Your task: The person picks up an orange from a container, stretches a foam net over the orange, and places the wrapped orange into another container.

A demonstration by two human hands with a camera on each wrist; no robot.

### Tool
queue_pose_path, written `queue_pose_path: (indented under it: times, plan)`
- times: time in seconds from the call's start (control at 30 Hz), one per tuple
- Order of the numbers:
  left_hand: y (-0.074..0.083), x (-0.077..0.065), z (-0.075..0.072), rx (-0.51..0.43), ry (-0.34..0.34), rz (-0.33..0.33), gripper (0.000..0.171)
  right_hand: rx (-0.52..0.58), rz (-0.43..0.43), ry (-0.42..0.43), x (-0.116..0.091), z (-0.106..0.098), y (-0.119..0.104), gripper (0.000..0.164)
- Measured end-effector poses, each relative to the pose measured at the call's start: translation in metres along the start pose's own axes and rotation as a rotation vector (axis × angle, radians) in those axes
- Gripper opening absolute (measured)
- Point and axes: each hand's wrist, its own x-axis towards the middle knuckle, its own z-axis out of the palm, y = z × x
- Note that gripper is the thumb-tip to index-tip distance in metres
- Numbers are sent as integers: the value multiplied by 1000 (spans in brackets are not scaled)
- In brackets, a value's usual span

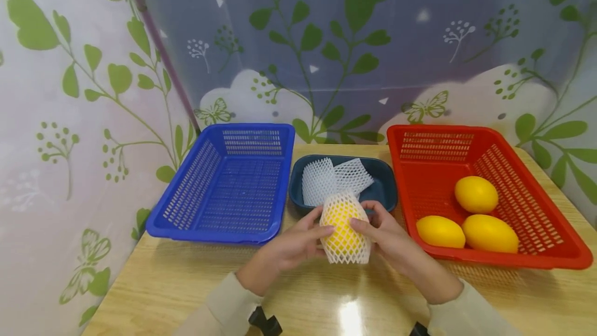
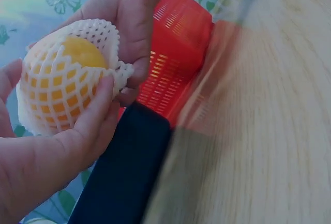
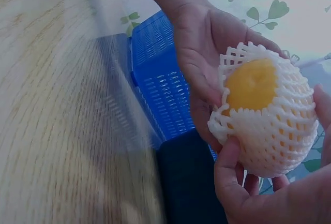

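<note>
Both hands hold a yellow oval fruit (image 1: 342,224) in a white foam net (image 1: 349,259) above the table's front part. My left hand (image 1: 295,242) grips it from the left, thumb on the netting. From the other side my right hand (image 1: 389,235) grips it, its thumb also on the front. In the left wrist view, bare fruit (image 2: 85,51) shows through the net's open end. The right wrist view shows the same bare patch of fruit (image 3: 252,85), with net round the rest. Just behind, two loose foam nets (image 1: 318,180) lie in a dark teal tray (image 1: 386,191).
A blue basket (image 1: 216,233) with nothing in it stands left of the tray. On the right is a red basket (image 1: 550,261) holding three yellow fruits (image 1: 475,194). Patterned curtains (image 1: 298,56) hang behind and at the left of the wooden table (image 1: 186,284).
</note>
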Motion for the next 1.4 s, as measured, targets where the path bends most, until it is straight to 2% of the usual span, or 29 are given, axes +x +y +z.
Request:
queue_pose_path:
  times: [0.13, 0.37, 0.53, 0.73, 0.93, 1.1, 1.27, 1.4]
  plan:
    - [-2, 0, -1, -29, -17, -13, 68, -33, 16, -2, 0, 0, 0, 60]
    - [-2, 1, 5, 10, 27, -28, 68, -38, 18, 4, -1, 0, 1, 61]
    - [1, 3, 14, 38, 74, 16, 65, -44, -15, 21, -1, 2, -3, 59]
    - [12, 3, 23, 72, 181, 93, 62, -33, -73, 36, 0, 9, -14, 55]
    - [43, -10, 25, 181, 244, 137, 67, 65, -141, 31, 1, 19, -28, 47]
    - [73, -25, 14, 254, 275, 215, 66, 100, -163, 69, 7, 29, -34, 47]
    - [107, -39, -11, 322, 322, 274, 67, -13, -254, 104, 17, 41, -33, 38]
    - [135, -48, -34, 353, 404, 289, 61, -165, -353, 122, 20, 50, -33, 43]
